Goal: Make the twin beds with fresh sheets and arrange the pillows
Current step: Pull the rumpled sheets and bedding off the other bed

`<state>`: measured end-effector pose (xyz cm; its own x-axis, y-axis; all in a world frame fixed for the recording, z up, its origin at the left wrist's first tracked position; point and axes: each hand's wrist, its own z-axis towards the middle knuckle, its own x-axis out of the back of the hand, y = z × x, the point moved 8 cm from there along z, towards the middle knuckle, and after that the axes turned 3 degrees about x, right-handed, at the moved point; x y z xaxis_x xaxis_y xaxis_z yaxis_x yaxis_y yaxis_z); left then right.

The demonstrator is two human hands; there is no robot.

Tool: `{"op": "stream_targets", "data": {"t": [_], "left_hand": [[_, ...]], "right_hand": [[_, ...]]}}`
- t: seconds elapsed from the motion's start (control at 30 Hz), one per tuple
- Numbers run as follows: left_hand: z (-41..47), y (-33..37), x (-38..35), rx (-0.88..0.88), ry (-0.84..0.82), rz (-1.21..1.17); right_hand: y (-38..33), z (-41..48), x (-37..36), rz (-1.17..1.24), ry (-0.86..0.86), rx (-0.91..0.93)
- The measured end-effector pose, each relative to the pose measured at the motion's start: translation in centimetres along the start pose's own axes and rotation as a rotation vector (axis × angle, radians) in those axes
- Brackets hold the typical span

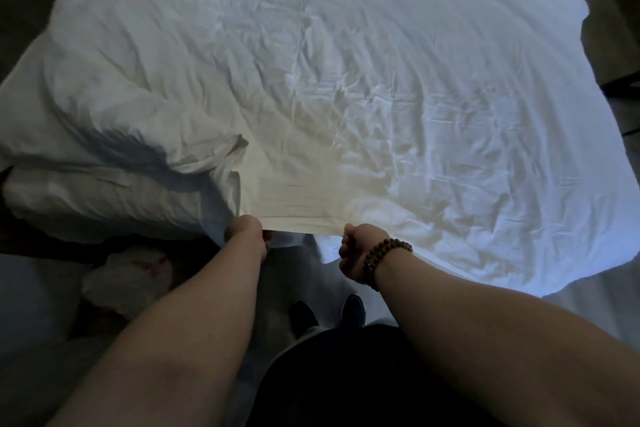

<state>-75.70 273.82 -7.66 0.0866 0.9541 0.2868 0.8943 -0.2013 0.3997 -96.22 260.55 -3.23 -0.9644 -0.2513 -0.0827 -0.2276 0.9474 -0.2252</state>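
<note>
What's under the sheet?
The sheet gripped by left hand and right hand hides the mattress. A bulky lump bulges at left, contents unseen. Below the held edge, white fabric shows.

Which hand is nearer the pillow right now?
Left. The left hand grips the sheet edge beside the pillow; the right hand grips it farther along, apart from the pillow.

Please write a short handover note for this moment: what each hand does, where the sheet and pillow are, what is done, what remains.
Hands: the left hand grips the near edge of the sheet; the right hand, with a bead bracelet, grips the same edge.
Sheet: spread wide, wrinkled, edge taut between the hands.
Pillow: at the left side, not arranged.
Done: sheet laid out.
Left: smooth, tuck, place pillows.
</note>
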Motion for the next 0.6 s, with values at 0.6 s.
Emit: {"op": "stream_targets", "data": {"t": [0.6], "left_hand": [[-3.4, 0.2, 2.9, -0.106, -0.060, 0.064]], "right_hand": [[5.5, 1.9, -10.1, -0.106, -0.272, -0.102]]}}
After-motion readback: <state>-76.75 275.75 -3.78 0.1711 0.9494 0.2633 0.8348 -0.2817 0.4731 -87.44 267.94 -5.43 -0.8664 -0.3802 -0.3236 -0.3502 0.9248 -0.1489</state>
